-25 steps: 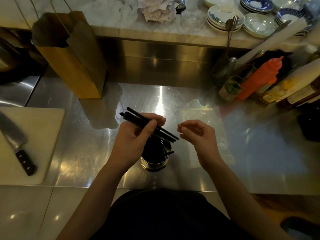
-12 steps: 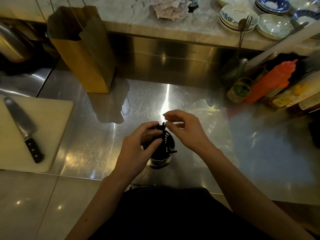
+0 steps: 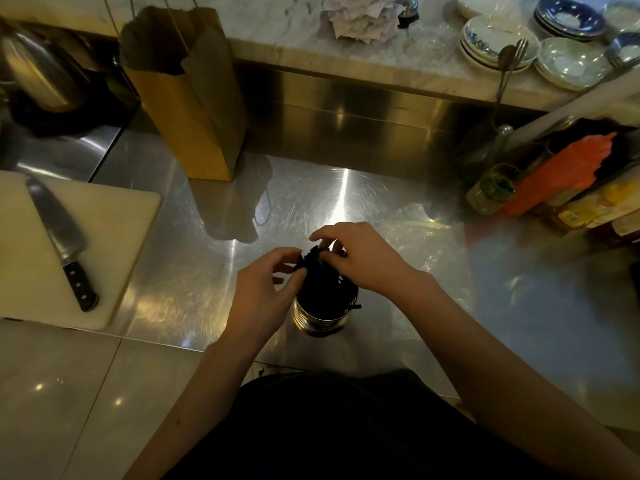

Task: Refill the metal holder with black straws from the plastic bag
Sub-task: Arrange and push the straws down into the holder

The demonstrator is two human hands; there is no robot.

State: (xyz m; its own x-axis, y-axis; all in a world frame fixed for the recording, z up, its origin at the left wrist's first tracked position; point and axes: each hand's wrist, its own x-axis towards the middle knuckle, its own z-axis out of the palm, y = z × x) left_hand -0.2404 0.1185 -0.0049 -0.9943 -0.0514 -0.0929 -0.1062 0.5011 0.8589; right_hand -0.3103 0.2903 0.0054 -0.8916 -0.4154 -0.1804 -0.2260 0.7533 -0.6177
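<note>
A round metal holder (image 3: 320, 318) stands on the steel counter near its front edge, with a bundle of black straws (image 3: 317, 271) upright in it. My left hand (image 3: 263, 289) cups the left side of the bundle, fingers curled around the straw tops. My right hand (image 3: 360, 256) reaches over from the right and pinches the straw tips with its fingertips. One straw pokes out sideways at the holder's right rim. The clear plastic bag (image 3: 422, 233) lies flat on the counter just behind my right hand.
A cutting board (image 3: 114, 244) with a large knife (image 3: 60, 242) lies at left. A brown paper bag (image 3: 188, 98) stands behind. Sauce bottles (image 3: 561, 174), a jar and utensils crowd the right. Stacked dishes (image 3: 495, 43) sit on the marble ledge. A kettle (image 3: 38, 71) is far left.
The straws went from lying across my left hand to standing in the holder. My right hand moved left onto the straw tops, and both hands now close around the bundle.
</note>
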